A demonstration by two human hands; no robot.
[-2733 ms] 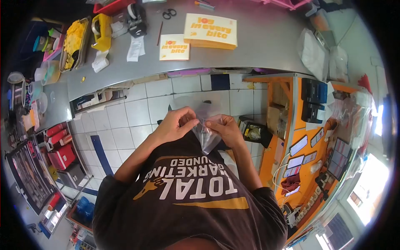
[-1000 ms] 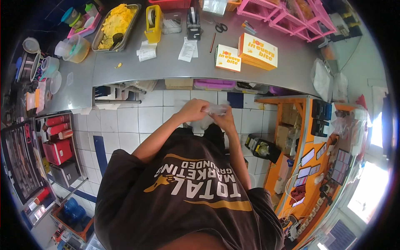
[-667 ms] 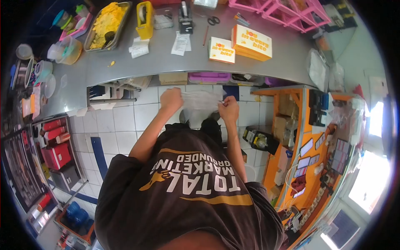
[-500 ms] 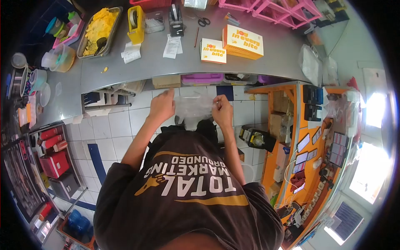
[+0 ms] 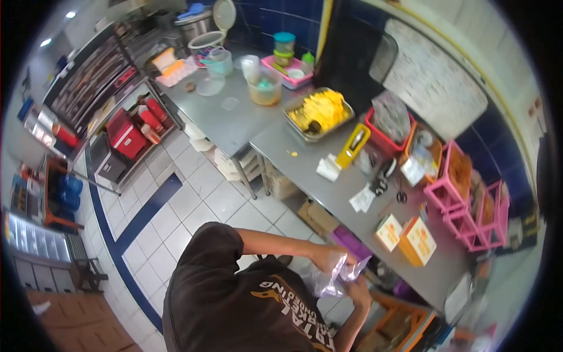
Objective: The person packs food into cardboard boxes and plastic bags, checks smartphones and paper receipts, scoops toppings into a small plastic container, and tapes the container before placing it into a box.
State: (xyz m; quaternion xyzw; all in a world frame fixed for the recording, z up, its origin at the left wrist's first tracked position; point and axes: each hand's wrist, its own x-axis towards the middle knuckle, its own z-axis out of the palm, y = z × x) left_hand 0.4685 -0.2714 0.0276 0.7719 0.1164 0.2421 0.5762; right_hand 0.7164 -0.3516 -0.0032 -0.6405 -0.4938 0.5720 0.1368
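Note:
A clear plastic bag (image 5: 329, 280) is held in front of my body, beside the counter's front edge. My left hand (image 5: 329, 257) grips it from the left, its fingers partly hidden behind the shiny plastic. On the bag's right side my right hand (image 5: 358, 290) is closed on the plastic. Just beyond my hands, a small printed box (image 5: 389, 233) and a larger orange and white box (image 5: 418, 241) stand on the metal counter (image 5: 328, 190).
A tray of yellow food (image 5: 321, 111), yellow tape dispenser (image 5: 353, 145), black dispenser (image 5: 384, 177), scissors (image 5: 402, 196) and pink baskets (image 5: 463, 193) are on the counter. Plastic tubs (image 5: 265, 91) stand farther left. Below the counter is a purple-lidded container (image 5: 347, 242).
The view has swung toward the left side of the room, bringing the wall and far shelves into sight. The bag, stretched between my hands before, is now bunched with my hands closer together.

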